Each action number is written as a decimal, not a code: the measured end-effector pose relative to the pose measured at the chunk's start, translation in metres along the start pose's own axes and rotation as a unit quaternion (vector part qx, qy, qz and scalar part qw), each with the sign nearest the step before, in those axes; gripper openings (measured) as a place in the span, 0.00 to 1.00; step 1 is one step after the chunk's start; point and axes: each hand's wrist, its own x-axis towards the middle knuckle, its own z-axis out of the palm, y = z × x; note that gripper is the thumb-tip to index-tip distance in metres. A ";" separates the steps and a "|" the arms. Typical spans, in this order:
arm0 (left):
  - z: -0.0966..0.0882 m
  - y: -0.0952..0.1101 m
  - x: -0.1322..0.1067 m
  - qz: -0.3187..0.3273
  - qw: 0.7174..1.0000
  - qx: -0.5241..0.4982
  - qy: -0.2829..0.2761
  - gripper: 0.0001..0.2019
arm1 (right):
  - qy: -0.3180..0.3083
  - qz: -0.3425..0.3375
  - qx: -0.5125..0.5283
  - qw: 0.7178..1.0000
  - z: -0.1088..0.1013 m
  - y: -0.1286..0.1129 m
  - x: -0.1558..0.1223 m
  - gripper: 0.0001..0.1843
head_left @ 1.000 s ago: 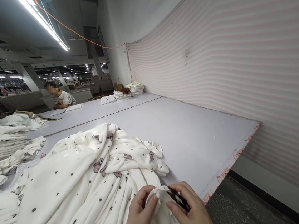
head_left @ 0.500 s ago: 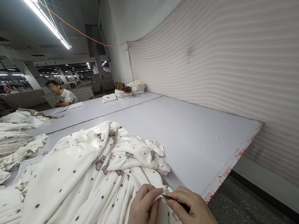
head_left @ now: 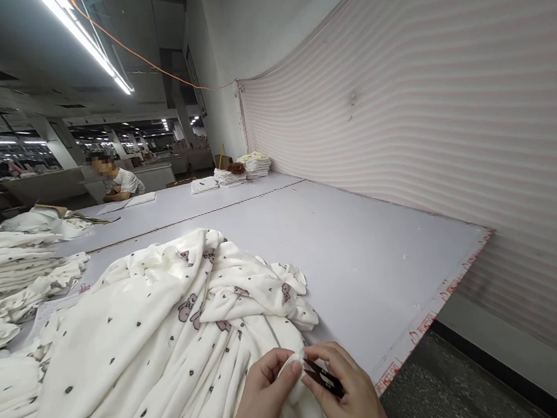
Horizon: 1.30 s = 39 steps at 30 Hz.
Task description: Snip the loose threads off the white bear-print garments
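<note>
Cloth edge (head_left: 300, 355) between both hands (head_left: 265, 389)

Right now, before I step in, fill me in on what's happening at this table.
A person is working on white cloth at the near edge of the table. The left hand pinches a bit of cloth, and the right hand holds a small dark tool with its tip right by it; whether it touches is too small to tell. A large heap of printed white fabric lies beside the hands, with another pile further left. A co-worker is at the far side.
</note>
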 end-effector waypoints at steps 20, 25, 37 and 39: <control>-0.008 -0.017 0.008 -0.012 1.000 -0.015 0.018 0.16 | -0.015 0.069 0.038 0.997 -0.005 0.008 0.008 0.14; -0.002 -0.011 0.008 0.001 0.999 0.036 0.005 0.17 | -0.050 0.094 0.030 0.994 -0.006 0.010 0.009 0.14; -0.003 -0.011 0.003 0.116 0.982 0.147 0.028 0.14 | -0.012 0.133 0.034 0.991 -0.003 0.054 0.033 0.17; -0.007 -0.008 0.003 0.108 0.991 0.074 0.007 0.15 | 0.022 0.130 -0.010 0.991 0.002 0.074 0.049 0.20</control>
